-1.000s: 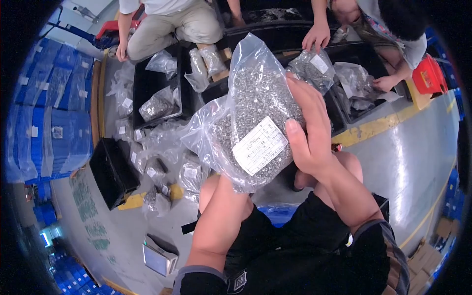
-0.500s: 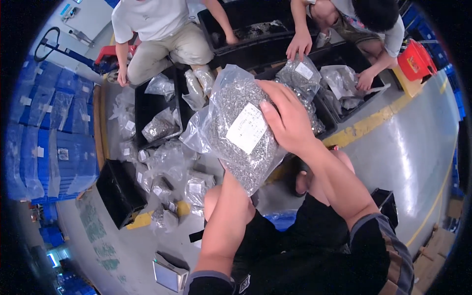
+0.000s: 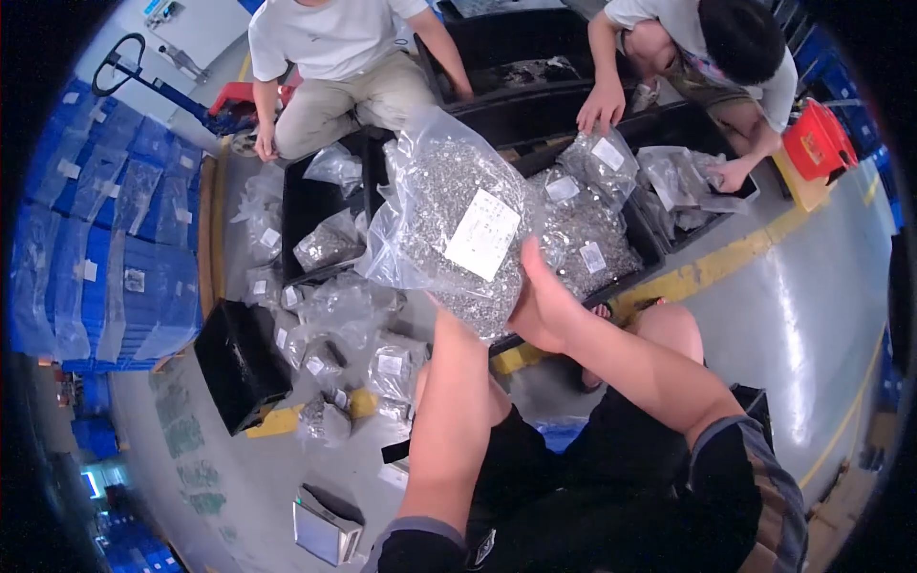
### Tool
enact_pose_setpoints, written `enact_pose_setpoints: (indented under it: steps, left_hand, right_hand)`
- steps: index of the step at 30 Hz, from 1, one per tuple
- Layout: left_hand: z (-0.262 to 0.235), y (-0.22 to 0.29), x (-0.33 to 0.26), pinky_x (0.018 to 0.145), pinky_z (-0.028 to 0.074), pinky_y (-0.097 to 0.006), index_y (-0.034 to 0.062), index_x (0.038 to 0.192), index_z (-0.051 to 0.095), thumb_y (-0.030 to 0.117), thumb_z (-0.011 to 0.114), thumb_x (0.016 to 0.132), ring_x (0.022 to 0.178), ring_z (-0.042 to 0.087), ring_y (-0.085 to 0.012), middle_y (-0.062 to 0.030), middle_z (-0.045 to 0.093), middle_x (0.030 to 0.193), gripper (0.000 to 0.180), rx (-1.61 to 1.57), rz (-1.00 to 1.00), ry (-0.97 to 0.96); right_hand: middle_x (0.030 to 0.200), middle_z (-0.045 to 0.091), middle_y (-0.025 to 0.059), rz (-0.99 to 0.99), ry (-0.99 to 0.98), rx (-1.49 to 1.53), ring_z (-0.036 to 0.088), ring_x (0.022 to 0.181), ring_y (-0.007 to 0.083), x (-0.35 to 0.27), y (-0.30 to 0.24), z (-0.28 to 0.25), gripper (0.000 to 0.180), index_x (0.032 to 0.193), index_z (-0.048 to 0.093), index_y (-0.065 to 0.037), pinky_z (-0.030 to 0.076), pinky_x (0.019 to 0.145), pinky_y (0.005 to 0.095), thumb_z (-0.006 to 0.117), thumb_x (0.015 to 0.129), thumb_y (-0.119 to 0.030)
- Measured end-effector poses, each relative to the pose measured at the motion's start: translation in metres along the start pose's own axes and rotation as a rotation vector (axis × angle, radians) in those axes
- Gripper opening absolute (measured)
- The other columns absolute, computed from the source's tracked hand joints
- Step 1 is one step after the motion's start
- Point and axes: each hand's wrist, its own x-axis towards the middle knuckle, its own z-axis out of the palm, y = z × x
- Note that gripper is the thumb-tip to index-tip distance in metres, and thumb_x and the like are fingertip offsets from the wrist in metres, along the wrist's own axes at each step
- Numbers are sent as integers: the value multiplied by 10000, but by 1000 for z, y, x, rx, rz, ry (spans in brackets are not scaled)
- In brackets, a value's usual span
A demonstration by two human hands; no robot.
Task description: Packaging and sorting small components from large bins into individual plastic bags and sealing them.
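Observation:
A large clear plastic bag of small metal parts [image 3: 420,201] with a white paper label [image 3: 483,234] is held up in front of me, over the black crates. My left hand [image 3: 457,320] supports it from below; its fingers are hidden behind the bag. My right hand [image 3: 544,304] holds the lower right side, thumb up along the edge and the other fingers out of sight underneath. Just beyond, similar labelled bags [image 3: 585,250] fill a black crate [image 3: 650,250].
Two people crouch opposite; one person's hand [image 3: 602,103] rests on a bag. Several bags [image 3: 390,368] lie on the floor at left, by a tilted black crate [image 3: 234,368]. A small scale [image 3: 325,530] stands near me. Blue stacked boxes [image 3: 105,277] and a red bucket [image 3: 817,138] flank the area.
My right hand has slid from the front of the bag down to its lower right edge. The bag has risen slightly, and the whole view has shifted a little.

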Motion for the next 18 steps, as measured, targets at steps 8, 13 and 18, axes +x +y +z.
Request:
enact_pose_setpoints:
  steps: [8,13,18]
  left_hand:
    - [90,-13,2,1034,413,-465,72,1396,417,514,344,967,1202,518,-343,-155,493,1365,621,585,53,453]
    - [87,-17,-1,1047,380,-432,40,1401,401,469,324,995,1221,497,-305,-136,492,1364,595,423,72,96]
    - [70,-7,-4,1043,362,-416,-4,1338,451,431,365,984,1209,502,-290,-123,522,1329,567,440,-140,189]
  right_hand:
    - [1398,477,91,-130,28,245,476,1269,270,5,-23,-2,627,1427,362,-96,369,1069,457,294,992,-544]
    - [1165,628,125,-273,213,-207,636,1006,211,2,-69,-21,463,1270,502,11,520,880,375,591,944,-305]
    - [950,657,42,-438,163,-918,591,826,98,-15,-111,-29,348,1082,615,36,494,760,274,697,873,-231]
